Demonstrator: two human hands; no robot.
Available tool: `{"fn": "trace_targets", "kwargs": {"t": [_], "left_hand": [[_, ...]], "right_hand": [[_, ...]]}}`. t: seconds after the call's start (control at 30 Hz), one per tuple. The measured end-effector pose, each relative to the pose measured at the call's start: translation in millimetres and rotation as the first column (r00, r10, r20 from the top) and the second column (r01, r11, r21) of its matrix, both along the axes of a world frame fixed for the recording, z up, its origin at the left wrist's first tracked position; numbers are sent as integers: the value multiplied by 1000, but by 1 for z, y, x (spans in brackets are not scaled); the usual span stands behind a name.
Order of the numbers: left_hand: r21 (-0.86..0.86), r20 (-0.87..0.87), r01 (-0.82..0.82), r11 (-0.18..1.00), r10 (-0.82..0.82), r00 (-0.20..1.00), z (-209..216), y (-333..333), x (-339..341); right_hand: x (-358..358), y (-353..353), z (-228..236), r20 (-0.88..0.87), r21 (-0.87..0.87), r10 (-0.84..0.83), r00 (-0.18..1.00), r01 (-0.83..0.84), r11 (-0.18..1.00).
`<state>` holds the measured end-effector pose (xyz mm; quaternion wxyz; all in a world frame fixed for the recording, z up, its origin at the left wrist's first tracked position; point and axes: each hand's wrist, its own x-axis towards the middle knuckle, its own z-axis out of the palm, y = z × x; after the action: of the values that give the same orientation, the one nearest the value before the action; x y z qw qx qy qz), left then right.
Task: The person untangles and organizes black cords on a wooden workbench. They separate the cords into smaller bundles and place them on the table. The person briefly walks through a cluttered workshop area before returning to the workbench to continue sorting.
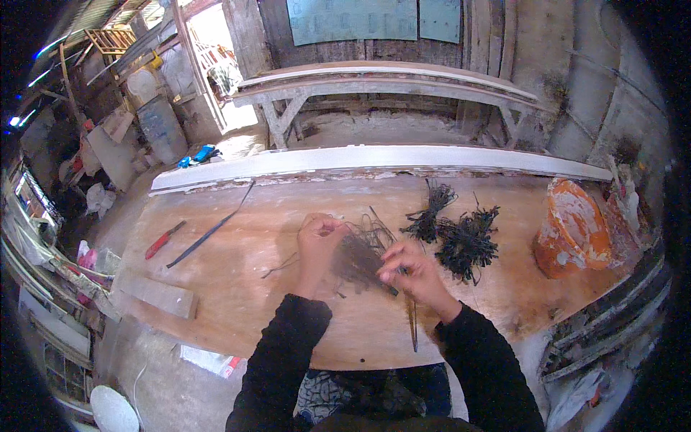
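Over the middle of the wooden table, my left hand has thumb and fingers pinched at the upper left of a loose bundle of thin black strips, smeared by motion. My right hand is at the bundle's right side, fingers curled in; what sits between them is too small and blurred to make out. One dark strip extends from below the right hand toward the table's near edge. Two more bunches of black strips, a smaller one and a fuller one, lie just beyond and right of that hand.
An orange, white-crusted bucket stands at the right. A red-handled knife, a long dark strap and a pale block lie at the left. A long white board runs along the far edge, a blue object at its left end.
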<state>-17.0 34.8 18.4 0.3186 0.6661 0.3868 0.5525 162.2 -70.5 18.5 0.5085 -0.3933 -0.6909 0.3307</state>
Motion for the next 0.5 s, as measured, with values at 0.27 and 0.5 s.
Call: {"fn": "trace_targets", "kwargs": {"t": [0.27,0.5], "left_hand": [[10,-8,13,1000,-13,1000,-3,-9,7],[181,-228,209,961,-166,959,-23,-14,19]], "right_hand": [[-16,-9,11,-51,-110,239,970,-244,964],[7,10,-4,-269,-86,-224,937,208,974]]}}
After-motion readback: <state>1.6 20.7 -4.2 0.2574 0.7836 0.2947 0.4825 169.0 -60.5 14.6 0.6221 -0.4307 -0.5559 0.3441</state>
